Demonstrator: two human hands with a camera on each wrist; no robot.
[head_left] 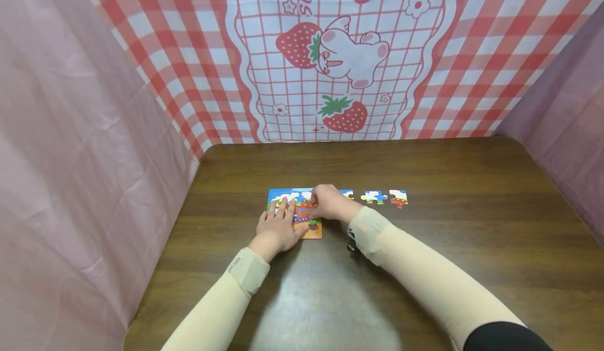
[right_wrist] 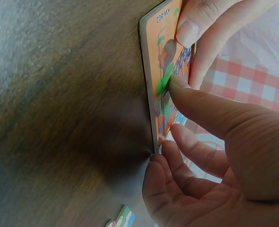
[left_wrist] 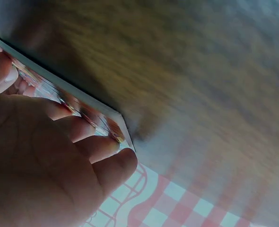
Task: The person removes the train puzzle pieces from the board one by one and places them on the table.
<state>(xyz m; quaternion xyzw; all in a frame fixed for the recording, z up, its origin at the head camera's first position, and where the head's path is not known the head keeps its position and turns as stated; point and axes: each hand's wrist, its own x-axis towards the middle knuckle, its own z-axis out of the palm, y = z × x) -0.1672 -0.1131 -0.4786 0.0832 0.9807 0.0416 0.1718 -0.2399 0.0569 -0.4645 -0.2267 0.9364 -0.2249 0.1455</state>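
A flat picture puzzle [head_left: 315,231], blue along the top and orange along the bottom, lies on the table. My left hand [head_left: 277,230] rests over its left part, fingers spread and straight, thumb near the lower edge. At the right side my right hand [head_left: 332,204] has its thumb [right_wrist: 191,98] on a green printed part of the puzzle, index finger bent toward it, pinching a puzzle piece there. The other fingers curl beside the puzzle's edge. Much of the picture is hidden under both hands. The left wrist view shows the left fingertips [left_wrist: 106,144] along the puzzle's edge.
Right of the hands, a blue-and-white puzzle piece [head_left: 374,197] and a white-and-red puzzle piece [head_left: 398,197] lie apart on the brown wooden table [head_left: 453,235]. Another bit of puzzle [head_left: 348,193] shows behind the right hand. A checked strawberry cloth [head_left: 292,99] hangs behind the table.
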